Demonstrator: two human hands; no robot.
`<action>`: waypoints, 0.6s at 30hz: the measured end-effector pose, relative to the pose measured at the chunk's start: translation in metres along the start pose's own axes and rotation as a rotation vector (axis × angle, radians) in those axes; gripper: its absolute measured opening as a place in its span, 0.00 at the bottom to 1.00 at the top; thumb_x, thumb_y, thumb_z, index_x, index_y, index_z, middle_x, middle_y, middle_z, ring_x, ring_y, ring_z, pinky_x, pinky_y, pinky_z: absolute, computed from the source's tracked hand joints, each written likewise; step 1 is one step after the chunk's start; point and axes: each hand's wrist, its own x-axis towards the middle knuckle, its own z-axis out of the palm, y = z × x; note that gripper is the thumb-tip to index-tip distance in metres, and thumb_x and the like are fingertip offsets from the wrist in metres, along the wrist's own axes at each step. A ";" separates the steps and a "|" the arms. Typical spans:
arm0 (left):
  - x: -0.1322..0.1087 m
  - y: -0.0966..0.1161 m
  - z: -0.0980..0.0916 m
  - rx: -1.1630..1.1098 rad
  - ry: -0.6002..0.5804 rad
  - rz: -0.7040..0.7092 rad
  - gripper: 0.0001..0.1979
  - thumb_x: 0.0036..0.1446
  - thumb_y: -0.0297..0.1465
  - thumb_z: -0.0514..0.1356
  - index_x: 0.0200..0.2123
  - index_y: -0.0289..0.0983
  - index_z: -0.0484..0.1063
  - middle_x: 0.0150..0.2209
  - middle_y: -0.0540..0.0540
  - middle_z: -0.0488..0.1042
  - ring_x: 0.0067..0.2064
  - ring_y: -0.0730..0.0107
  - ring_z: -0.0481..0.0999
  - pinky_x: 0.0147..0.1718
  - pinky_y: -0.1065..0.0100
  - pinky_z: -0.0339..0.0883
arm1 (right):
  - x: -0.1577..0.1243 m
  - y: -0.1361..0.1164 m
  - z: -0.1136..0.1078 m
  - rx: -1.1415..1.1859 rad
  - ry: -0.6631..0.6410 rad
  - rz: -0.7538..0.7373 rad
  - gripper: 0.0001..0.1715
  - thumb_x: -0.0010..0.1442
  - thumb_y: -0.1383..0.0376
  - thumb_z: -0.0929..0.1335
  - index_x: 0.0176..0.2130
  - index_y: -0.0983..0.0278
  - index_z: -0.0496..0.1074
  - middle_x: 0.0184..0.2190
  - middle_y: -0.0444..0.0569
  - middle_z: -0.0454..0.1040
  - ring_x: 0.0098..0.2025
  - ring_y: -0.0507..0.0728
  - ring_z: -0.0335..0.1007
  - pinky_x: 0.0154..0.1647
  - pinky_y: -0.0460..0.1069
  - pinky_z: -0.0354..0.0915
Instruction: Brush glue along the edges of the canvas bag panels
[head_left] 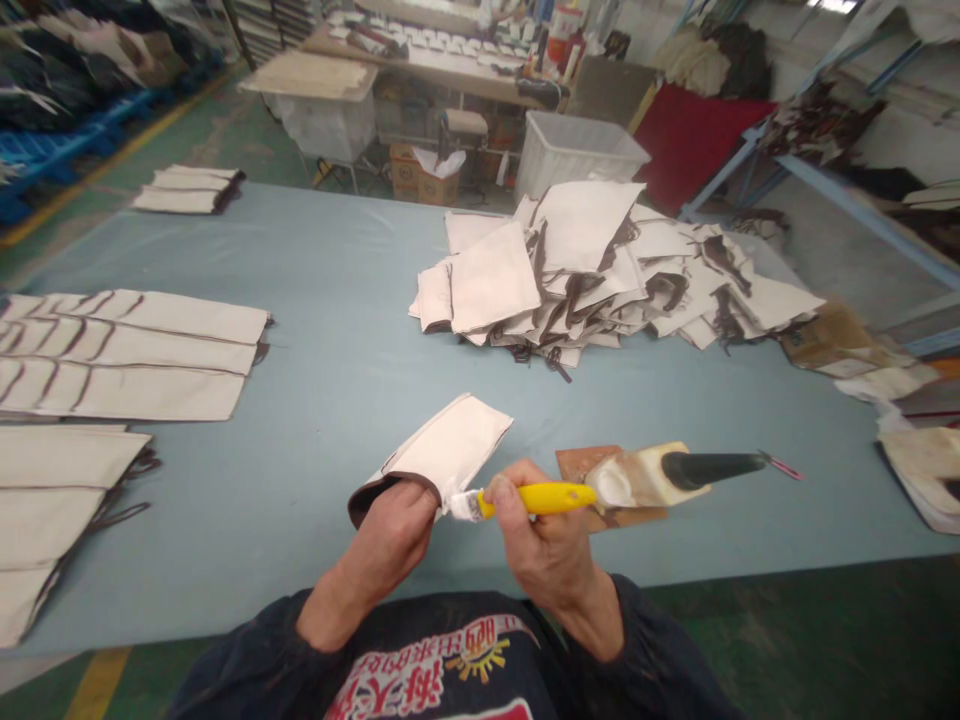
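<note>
Pale fabric pouch [450, 440] is lying on the worktop [300, 520] before the wearer, dark-bound mouth facing the body. Left hand [390, 545] is reaching into that mouth, probably steadying it; fingertips are hiding inside, so cannot tell whether they are pinching. Right hand [544, 550] is pinching a yellow-handled brush [551, 498] between thumb and fingers, whitened bristles pointing at the pouch's edge. White paste [613, 487] is sitting just right of the brush, presumably for quick reloading.

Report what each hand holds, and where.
The right hand grips a yellow-handled brush by its handle, near the bristles; the left hand holds a cream, brown-edged fabric pouch at its open end.
</note>
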 end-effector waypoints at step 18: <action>-0.009 0.008 0.004 -0.012 0.073 -0.001 0.14 0.62 0.17 0.49 0.32 0.37 0.69 0.29 0.43 0.73 0.31 0.63 0.71 0.30 0.64 0.64 | -0.009 0.020 0.018 0.573 0.223 0.501 0.27 0.65 0.44 0.68 0.28 0.61 0.66 0.12 0.32 0.52 0.13 0.47 0.50 0.14 0.43 0.52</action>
